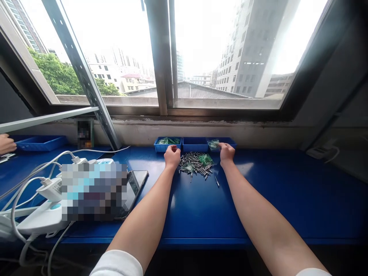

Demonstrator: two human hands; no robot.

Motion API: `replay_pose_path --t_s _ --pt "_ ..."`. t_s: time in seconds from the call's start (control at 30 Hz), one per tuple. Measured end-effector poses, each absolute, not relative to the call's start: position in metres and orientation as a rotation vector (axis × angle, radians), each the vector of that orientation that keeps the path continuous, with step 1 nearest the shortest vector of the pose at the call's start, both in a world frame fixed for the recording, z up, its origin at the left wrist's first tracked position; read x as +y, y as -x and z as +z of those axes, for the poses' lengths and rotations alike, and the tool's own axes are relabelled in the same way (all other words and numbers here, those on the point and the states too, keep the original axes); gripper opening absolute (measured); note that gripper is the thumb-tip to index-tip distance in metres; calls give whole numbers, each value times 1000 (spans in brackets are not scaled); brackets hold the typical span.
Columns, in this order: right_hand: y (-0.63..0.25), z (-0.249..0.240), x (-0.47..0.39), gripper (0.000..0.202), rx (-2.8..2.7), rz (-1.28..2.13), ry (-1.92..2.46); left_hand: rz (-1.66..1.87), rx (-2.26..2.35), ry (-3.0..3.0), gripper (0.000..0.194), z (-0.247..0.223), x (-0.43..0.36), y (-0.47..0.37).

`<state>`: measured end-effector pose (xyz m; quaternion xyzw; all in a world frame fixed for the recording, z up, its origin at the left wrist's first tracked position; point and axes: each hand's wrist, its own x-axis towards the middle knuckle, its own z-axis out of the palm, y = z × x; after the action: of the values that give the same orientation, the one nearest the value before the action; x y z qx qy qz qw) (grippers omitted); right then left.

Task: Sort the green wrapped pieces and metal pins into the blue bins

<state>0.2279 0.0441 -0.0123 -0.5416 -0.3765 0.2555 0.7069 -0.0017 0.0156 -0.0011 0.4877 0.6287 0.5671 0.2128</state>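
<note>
My right hand (pixel 227 153) pinches a small clear plastic bag (pixel 213 144) with green on it, held up at the front of the right blue bin (pixel 231 142). My left hand (pixel 172 157) is closed just in front of the left blue bin (pixel 155 146); whatever its fingers hold, if anything, is hidden. Between my hands lies a pile of slim metal rods with pointed tips (pixel 194 163). On the pile rests a green-tinted bag (pixel 205 159). Several green bags (pixel 169 141) fill the left bin. One loose metal rod (pixel 217 181) lies apart, nearer to me.
To the left sit a white power strip (pixel 43 219) with plugs and cables, and a phone (pixel 137 182). Another person's hand (pixel 7 144) shows at the far left by a blue tray (pixel 43 143). A metal post (pixel 83 76) rises before the window.
</note>
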Motion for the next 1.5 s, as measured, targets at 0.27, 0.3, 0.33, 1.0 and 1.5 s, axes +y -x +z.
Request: replay_pose_path --t_s 0.27,0.3,0.33,1.0,1.5 --pt "-216 0 29 25 -899 719 1146 1551 1725 -1435 20 -2 17 0" --pt "-211 2 26 25 -970 725 1123 1538 1689 -1479 21 -2 16 -1" --pt "-207 4 22 24 -1038 735 1099 1524 1639 -1535 25 -2 15 -3" --pt "-200 -11 20 32 -1467 747 1046 1926 1507 -1179 41 7 45 26" --pt "-206 -19 27 32 -1411 329 1791 1681 1567 -1331 32 -9 35 23"
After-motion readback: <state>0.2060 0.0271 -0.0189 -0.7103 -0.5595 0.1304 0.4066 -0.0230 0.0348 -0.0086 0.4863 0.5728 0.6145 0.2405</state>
